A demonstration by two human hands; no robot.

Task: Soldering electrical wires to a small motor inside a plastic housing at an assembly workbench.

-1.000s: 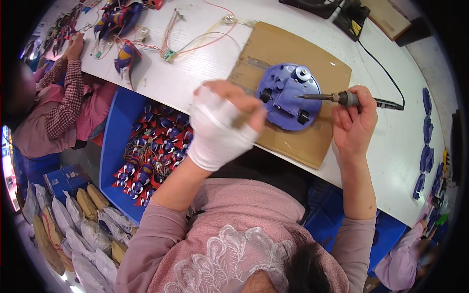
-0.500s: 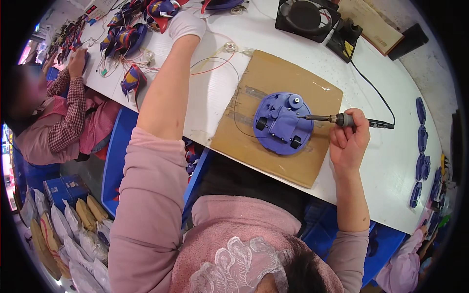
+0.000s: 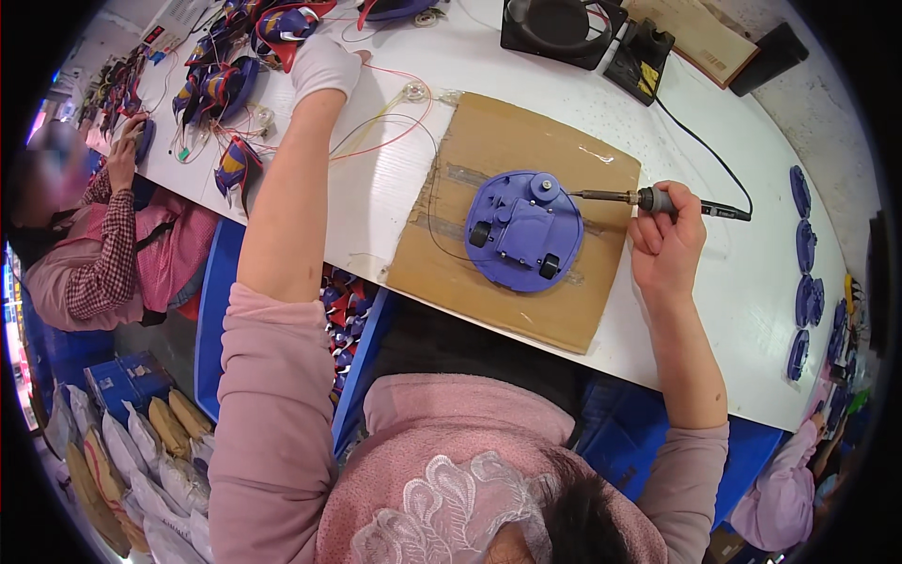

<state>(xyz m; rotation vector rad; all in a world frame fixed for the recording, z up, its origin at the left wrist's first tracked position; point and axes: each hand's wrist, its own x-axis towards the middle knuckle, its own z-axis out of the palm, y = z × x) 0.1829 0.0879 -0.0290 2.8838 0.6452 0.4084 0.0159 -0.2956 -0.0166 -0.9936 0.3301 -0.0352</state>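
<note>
My right hand [image 3: 665, 244] grips a soldering iron [image 3: 648, 196] by its dark handle. Its tip ends at the upper right edge of a round purple toy base [image 3: 526, 226]; I cannot tell if it touches. That base has two black wheels and a small round purple wheel, and it lies on a piece of brown cardboard [image 3: 451, 197]. My left hand [image 3: 324, 70], in a white glove, reaches far left beside a red, blue and yellow toy shell [image 3: 287, 28]. Its fingers are mostly hidden, so any hold is unclear. Thin red, yellow and black wires [image 3: 404, 117] run between there and the base.
Several toy shells [image 3: 221, 89] with wires lie at the far left. A black fan [image 3: 564, 28] and a soldering iron stand [image 3: 642, 61] sit at the back. Purple bases [image 3: 805, 246] line the right edge. A co-worker [image 3: 113, 254] sits at left.
The soldering iron's tip has moved from over the base's middle to its upper right edge. My left hand stays by the shells. The whole view has shifted slightly.
</note>
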